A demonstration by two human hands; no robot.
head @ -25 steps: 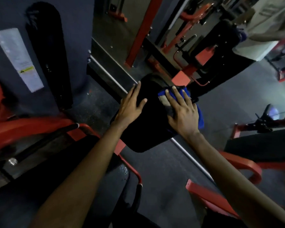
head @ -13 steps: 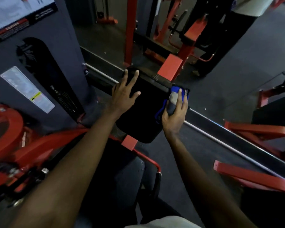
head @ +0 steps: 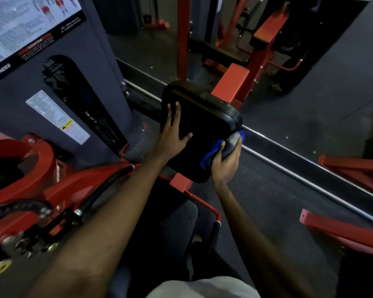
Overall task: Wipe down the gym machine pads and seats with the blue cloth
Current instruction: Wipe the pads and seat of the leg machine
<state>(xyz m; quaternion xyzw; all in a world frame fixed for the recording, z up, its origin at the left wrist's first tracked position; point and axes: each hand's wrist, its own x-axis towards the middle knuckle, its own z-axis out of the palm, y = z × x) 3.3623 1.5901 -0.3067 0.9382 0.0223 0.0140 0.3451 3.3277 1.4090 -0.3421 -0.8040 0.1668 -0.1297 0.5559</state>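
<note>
From the head view, one black, rounded-rectangular vinyl pad sits on a red steel frame, tilted, with its far edge toward a mirror whose bottom rail runs diagonally across the floor.

The left hand lies flat on the pad's left side, fingers spread wide and holding nothing, the fingertips near the left edge.

The right hand is closed around one bunched blue cloth and presses it against the pad's right edge, close to the near right corner. A grey patch of the cloth shows above the fingers.

To the right of the pad, dark rubber floor lies open as far as two red floor bars near the right border. To the left, the pad stands close to a grey weight-stack shroud carrying one white warning label and one exercise chart higher up.

Below the pad, a dark seat with a red side handle fills the space between the two forearms. A red lever arm crowds the lower left.
</note>
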